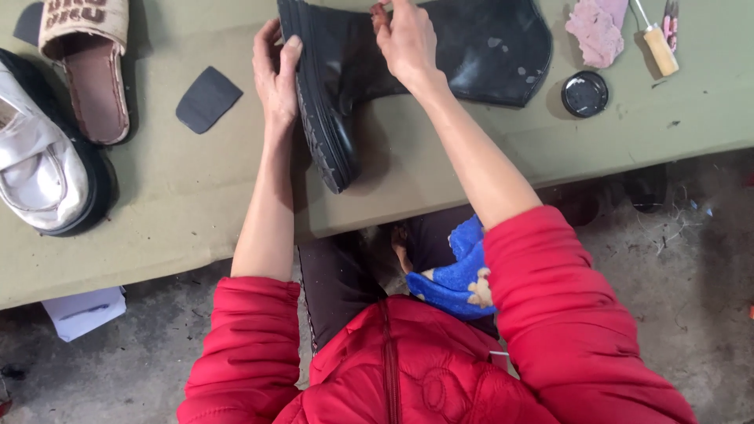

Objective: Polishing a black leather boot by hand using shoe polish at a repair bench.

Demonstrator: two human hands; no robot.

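Nearest the camera are the red padded jacket sleeves (550,314) of the person, with a blue cloth (452,279) lying in the lap and a grey concrete floor (683,267) below. A white paper scrap (82,310) lies on the floor at the left. Further out, the olive tabletop (173,204) carries a black boot (416,59) lying on its side, its ridged sole turned toward the left hand and its shaft pointing right. The left hand (275,78) grips the sole edge, fingers wrapped around it. The right hand (407,39) presses on the boot's ankle part, fingers closed on the leather. Left of the boot lies a dark rubber heel patch (206,98), apart from it. At the far left sit a white shoe (39,161) and a tan slipper (90,67). To the right of the boot are a round black tin (585,93), a pink rag (594,30) and a wooden-handled awl (658,43).
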